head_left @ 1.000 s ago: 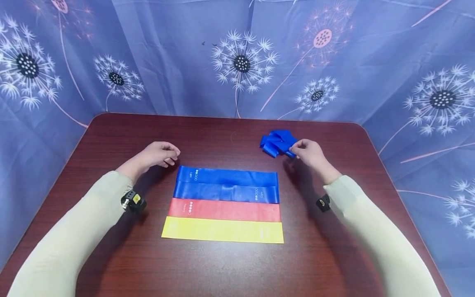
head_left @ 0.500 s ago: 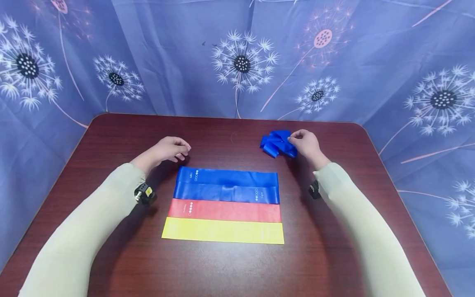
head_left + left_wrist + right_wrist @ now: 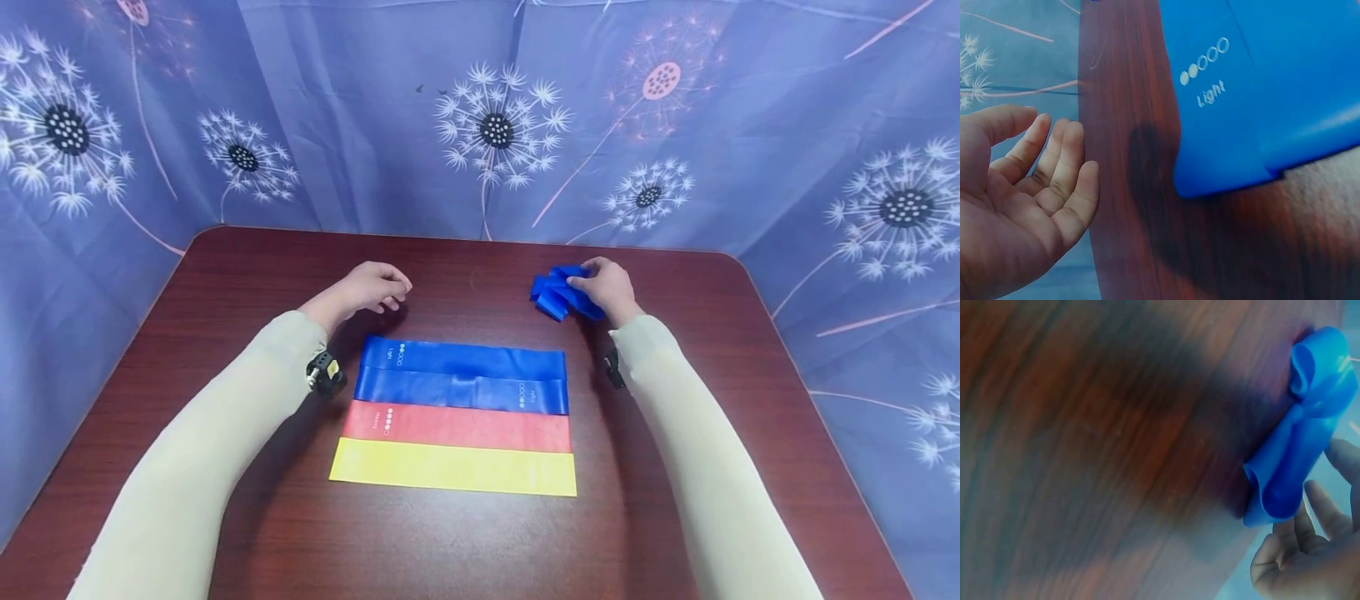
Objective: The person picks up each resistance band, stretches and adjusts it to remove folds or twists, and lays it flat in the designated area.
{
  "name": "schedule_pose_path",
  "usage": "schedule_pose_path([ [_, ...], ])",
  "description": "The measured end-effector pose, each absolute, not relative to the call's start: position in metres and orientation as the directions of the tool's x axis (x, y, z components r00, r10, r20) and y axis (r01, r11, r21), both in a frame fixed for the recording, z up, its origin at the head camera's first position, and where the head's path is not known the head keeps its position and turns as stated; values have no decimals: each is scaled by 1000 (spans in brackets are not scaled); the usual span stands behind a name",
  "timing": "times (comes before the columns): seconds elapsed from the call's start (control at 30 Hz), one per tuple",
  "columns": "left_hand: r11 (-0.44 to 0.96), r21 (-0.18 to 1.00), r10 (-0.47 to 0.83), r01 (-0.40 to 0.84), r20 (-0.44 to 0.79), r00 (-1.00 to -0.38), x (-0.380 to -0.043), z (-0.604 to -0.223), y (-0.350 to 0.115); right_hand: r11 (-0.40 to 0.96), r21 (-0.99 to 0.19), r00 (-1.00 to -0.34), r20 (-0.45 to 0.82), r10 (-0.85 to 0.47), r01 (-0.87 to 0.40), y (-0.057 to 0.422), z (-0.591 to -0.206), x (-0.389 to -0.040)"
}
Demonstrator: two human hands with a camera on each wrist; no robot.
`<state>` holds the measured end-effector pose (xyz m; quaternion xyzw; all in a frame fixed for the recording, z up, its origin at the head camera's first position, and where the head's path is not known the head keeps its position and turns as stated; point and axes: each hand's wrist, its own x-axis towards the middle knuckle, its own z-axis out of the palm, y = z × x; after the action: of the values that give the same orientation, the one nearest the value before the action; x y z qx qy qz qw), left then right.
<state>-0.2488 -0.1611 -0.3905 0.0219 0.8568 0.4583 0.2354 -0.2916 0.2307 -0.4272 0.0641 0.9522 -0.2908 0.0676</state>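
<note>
In the head view a crumpled blue resistance band (image 3: 558,293) lies in loose loops toward the back right of the table. My right hand (image 3: 609,287) is at its right side, fingers loosely bent and reaching over it. In the right wrist view, the thumb and fingers (image 3: 1329,515) stand apart at the edge of the blue loops; whether they touch is hard to tell. My left hand (image 3: 372,286) hovers behind the flat bands, holding nothing, fingers relaxed. Two flat blue bands (image 3: 457,375) marked "Light" lie above a red band (image 3: 457,427) and a yellow band (image 3: 450,467).
The dark wooden table (image 3: 480,550) has rounded back corners. A blue curtain with dandelion prints (image 3: 360,117) hangs close behind it and along both sides. Small black cameras sit under both wrists.
My left hand has moved right and farther back. My right hand has shifted left and back over the crumpled blue band, which stays about where it was. The flat bands stay put.
</note>
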Motion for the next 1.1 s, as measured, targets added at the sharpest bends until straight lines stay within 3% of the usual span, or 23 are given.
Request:
schedule_pose_path([
  [0.27, 589, 792, 263, -162, -377, -888, -253, -388, -152, 881, -445, -986, -114, 119, 158, 238, -431, -293],
  [0.53, 595, 788, 262, -156, -374, -890, -255, -389, -157, 844, -534, -993, 62, 98, 50, 249, -420, -289],
  [0.77, 587, 795, 247, -152, -355, -902, -256, -381, -157, 791, -612, -955, 238, 176, -7, 249, -397, -285],
  [0.9, 575, 807, 249, -131, -325, -912, -257, -375, -152, 695, -715, -934, 293, 205, -71, 243, -376, -284],
  [1.1, 562, 826, 290, -48, -250, -924, -257, -361, -135, 464, -873, -961, 239, 137, -151, 228, -338, -279],
])
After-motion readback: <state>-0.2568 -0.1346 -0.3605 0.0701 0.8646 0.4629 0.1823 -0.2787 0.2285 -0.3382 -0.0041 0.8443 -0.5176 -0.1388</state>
